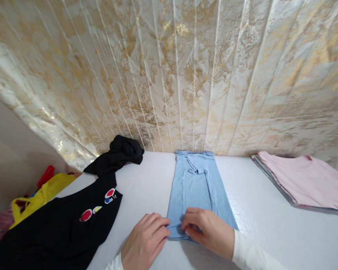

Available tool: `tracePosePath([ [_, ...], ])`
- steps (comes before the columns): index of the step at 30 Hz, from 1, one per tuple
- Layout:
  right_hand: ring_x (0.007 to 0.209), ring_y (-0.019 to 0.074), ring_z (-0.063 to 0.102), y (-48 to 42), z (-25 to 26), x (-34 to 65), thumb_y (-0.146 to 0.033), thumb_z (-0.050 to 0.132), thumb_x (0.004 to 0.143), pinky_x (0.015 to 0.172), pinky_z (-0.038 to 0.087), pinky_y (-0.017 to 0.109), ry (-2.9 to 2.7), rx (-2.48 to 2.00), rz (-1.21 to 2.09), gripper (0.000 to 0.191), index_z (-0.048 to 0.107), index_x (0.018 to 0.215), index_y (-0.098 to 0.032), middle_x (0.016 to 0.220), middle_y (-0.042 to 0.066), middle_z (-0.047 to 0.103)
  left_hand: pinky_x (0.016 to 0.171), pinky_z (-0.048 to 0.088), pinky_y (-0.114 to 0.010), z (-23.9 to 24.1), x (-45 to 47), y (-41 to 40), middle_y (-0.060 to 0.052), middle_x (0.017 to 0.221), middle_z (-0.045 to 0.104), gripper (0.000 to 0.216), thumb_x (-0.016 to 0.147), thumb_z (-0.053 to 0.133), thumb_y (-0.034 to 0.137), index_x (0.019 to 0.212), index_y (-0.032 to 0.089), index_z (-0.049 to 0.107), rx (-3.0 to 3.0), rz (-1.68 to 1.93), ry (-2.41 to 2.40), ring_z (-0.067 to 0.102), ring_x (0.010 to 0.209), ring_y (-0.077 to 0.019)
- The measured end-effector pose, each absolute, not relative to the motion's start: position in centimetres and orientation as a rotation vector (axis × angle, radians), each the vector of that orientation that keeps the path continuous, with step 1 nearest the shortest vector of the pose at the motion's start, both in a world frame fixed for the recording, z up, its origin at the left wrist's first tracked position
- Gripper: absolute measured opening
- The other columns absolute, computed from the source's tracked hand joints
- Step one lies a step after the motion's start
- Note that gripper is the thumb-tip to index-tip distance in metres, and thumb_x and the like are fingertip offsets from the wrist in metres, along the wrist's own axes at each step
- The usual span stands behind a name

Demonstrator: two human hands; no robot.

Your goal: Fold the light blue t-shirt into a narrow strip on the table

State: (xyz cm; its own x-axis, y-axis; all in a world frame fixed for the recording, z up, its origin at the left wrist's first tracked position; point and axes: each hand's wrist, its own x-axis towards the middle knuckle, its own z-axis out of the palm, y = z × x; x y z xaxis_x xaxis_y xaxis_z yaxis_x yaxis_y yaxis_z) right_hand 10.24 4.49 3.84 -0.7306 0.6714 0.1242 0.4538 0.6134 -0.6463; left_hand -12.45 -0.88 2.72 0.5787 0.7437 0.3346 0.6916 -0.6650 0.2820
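Note:
A light blue top [197, 187] lies folded into a long narrow strip on the white table, with what look like sleeves laid inward along its length. At its near left corner, the fingertips of my left hand [148, 238] are closed on the edge. My right hand [204, 228] bends over the near end, fingers curled and pinching the cloth a short way from the left hand. Part of the near edge is hidden under the right hand.
A black garment [73, 221] with red, blue and yellow patches spreads at left, its bunched black part [124, 152] behind it. Yellow cloth [47, 189] lies beyond. Folded clothes with a pink shirt [307, 178] on top sit at right. A gold-patterned curtain [183, 82] hangs behind the table [146, 183].

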Motion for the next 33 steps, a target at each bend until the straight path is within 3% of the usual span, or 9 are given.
tracePosePath([
  [6, 0.070, 0.0118, 0.060, 9.3, 5.6, 10.2, -0.005, 0.056, 0.079, 0.064, 0.043, 0.020, -2.663, -0.919, 0.632, 0.020, 0.067, 0.088, -0.018, 0.084, 0.000, 0.065, 0.069, 0.040, -0.033, 2.1, -12.6, -0.8, -0.005, 0.088, 0.055, 0.016, 0.094, 0.043, 0.015, 0.090, 0.020, 0.057, 2.661, 0.632, 1.298, 0.050, 0.079, -0.0206],
  [13, 0.088, 0.0172, 0.060, 10.5, 4.2, 6.3, -0.013, 0.064, 0.078, 0.073, 0.042, 0.024, -2.803, -0.774, 0.469, 0.018, 0.067, 0.094, -0.021, 0.094, 0.002, 0.065, 0.066, 0.038, -0.032, 2.3, -12.6, -0.8, -0.005, 0.087, 0.056, 0.015, 0.095, 0.042, 0.017, 0.097, 0.021, 0.057, 2.695, 0.609, 1.301, 0.049, 0.078, -0.0208],
  [17, 0.084, 0.0179, 0.059, 10.4, 3.5, 5.1, -0.014, 0.059, 0.081, 0.070, 0.040, 0.026, -2.853, -0.756, 0.388, 0.010, 0.065, 0.087, -0.019, 0.090, 0.003, 0.064, 0.064, 0.037, -0.031, 2.0, -12.8, -0.9, -0.004, 0.083, 0.055, 0.019, 0.098, 0.039, 0.019, 0.097, 0.020, 0.058, 2.715, 0.616, 1.300, 0.047, 0.075, -0.0202],
  [27, 0.078, 0.0154, 0.059, 10.9, 3.1, 5.1, -0.013, 0.049, 0.083, 0.057, 0.032, 0.026, -2.841, -0.844, 0.254, 0.012, 0.059, 0.085, -0.019, 0.089, 0.002, 0.064, 0.063, 0.034, -0.030, 2.0, -12.6, -0.7, -0.004, 0.079, 0.053, 0.024, 0.097, 0.037, 0.014, 0.091, 0.019, 0.059, 2.683, 0.673, 1.265, 0.045, 0.073, -0.0196],
  [33, 0.079, 0.0168, 0.059, 10.5, 3.4, 5.1, -0.015, 0.047, 0.088, 0.060, 0.035, 0.026, -2.845, -0.899, 0.235, 0.014, 0.061, 0.089, -0.018, 0.090, 0.004, 0.064, 0.065, 0.036, -0.030, 1.9, -12.6, -0.9, -0.004, 0.082, 0.053, 0.022, 0.094, 0.039, 0.012, 0.088, 0.019, 0.058, 2.631, 0.712, 1.284, 0.046, 0.075, -0.0192],
])
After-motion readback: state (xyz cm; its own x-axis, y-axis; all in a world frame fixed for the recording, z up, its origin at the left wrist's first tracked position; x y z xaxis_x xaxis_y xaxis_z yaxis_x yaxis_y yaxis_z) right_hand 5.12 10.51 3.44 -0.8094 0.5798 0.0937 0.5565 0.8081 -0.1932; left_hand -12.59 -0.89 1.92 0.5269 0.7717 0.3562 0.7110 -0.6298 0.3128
